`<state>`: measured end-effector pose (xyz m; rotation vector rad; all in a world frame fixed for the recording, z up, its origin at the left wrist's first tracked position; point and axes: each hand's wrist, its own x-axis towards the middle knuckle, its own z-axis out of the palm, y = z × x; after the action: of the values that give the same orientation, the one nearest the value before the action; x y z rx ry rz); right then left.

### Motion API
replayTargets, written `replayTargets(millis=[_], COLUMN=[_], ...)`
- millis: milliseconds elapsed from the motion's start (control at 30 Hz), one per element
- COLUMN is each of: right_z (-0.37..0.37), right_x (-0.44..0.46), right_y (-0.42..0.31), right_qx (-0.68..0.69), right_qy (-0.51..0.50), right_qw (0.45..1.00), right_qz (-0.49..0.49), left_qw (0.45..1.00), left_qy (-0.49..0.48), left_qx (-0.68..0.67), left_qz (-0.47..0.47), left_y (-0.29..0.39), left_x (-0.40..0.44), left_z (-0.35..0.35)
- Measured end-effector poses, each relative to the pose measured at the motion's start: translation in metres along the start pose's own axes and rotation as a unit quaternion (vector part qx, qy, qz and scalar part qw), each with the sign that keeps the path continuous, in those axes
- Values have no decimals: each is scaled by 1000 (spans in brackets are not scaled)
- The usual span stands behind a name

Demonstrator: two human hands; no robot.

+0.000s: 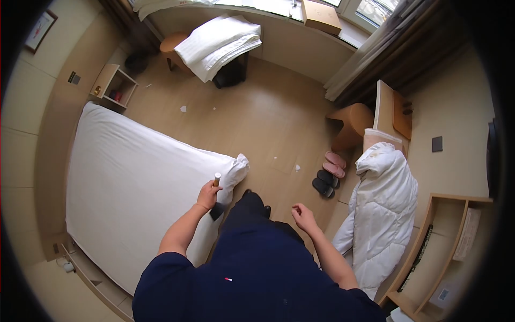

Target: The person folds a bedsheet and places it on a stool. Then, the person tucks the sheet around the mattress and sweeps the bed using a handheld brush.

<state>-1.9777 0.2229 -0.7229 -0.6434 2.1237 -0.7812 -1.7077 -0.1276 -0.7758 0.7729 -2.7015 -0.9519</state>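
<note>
My left hand (207, 195) is closed around the handle of a wooden-handled tool with a dark flat end (216, 211). The handle's pale tip points up above my fist, and the dark part hangs below against the side of the bed. I cannot make out its exact kind. A white fitted sheet (134, 188) covers the mattress, with its fabric bunched at the near right corner (240, 166). To the right, my right hand (304, 216) hangs in the air over the floor, fingers loosely curled in with nothing visible in them.
A white quilt (381, 214) drapes over furniture at the right. Pink slippers (335, 163) and black slippers (325, 184) lie near a brown stool (354, 123). Folded white bedding (217, 45) rests on seats by the window. Paper scraps (298, 168) dot the floor. A shelf unit (456, 214) stands right.
</note>
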Motion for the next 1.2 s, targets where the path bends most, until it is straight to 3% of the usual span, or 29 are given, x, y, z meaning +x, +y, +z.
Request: replayTargets(millis=[67,133,233,333,367,400,467,567,667,700,800,833,933,1000,1067,1133,1200], right_z=[-16,-33,-56,-97,-118,-132,-160,-220,-255,-267,-320,-339,-407,-454,-500,-545,-573], right_x=[57,114,202,277,294,309,350,397,450,470,540,563,651,718,786,831,893], right_y=[-51,-99,-159,-216,-236,-241,-256,-289,-296,-296,-309,-315,-325,-328,-321,-335,-310], right_qx=[25,57,91,178,177,145,79,84,50,40,177,224,261,184,-8,-90,-173], right_qy=[-44,-79,-90,-185,-206,-195,-169,-176,-135,-113,-181,-180,-168,-112,23,103,165], right_qw=[998,991,980,965,961,969,982,980,989,990,965,957,945,963,962,948,930], right_qz=[-43,-87,-152,45,55,47,19,38,-36,-73,-62,-46,-103,-160,-272,-289,-280], left_qw=[999,990,979,948,938,934,912,875,874,885,922,938,982,994,967,918,879], left_qy=[18,76,41,2,-21,-82,-67,-134,-100,-80,57,61,97,52,33,0,42], left_qx=[-39,-24,5,114,125,124,129,161,164,155,140,123,93,82,44,-4,-38], left_qz=[25,117,199,298,322,326,383,436,447,432,356,319,135,-59,-248,-398,-473], left_y=[31,58,90,113,123,132,137,165,174,178,188,184,153,107,68,44,47], left_x=[48,101,189,292,325,358,423,519,593,613,660,671,693,687,656,624,593], left_z=[-19,-24,-26,-20,-21,-24,-16,-58,-66,-69,-81,-82,-70,-41,-7,17,33])
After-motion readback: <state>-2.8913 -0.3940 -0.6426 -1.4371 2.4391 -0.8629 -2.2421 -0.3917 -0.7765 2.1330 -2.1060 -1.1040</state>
